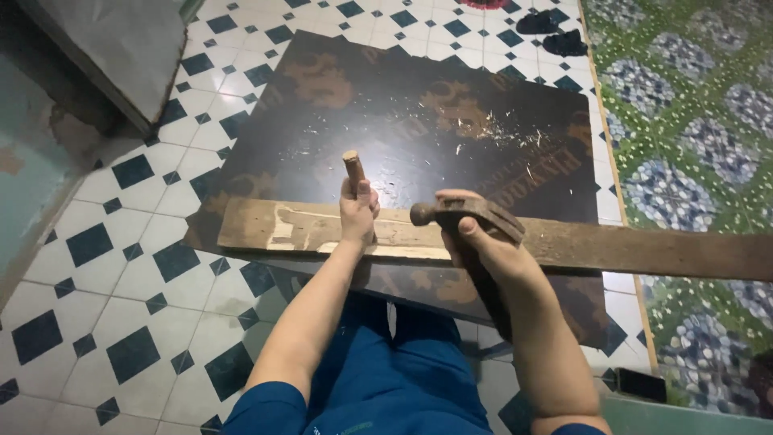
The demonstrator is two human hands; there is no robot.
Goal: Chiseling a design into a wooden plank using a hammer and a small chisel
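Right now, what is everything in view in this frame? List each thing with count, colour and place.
wooden plank: one, brown with pale scraped patches, lying across the dark board
dark board: one, dark brown, on the tiled floor, strewn with pale wood chips
chisel: one, wooden handle, upright on the plank
hammer: one, rusty brown head, just above the plank
tiled floor: white with dark blue diamonds, left and top
patterned mat: one, green and blue, right
dark cloth items: two, black, top
left hand: grips the chisel
right hand: grips the hammer
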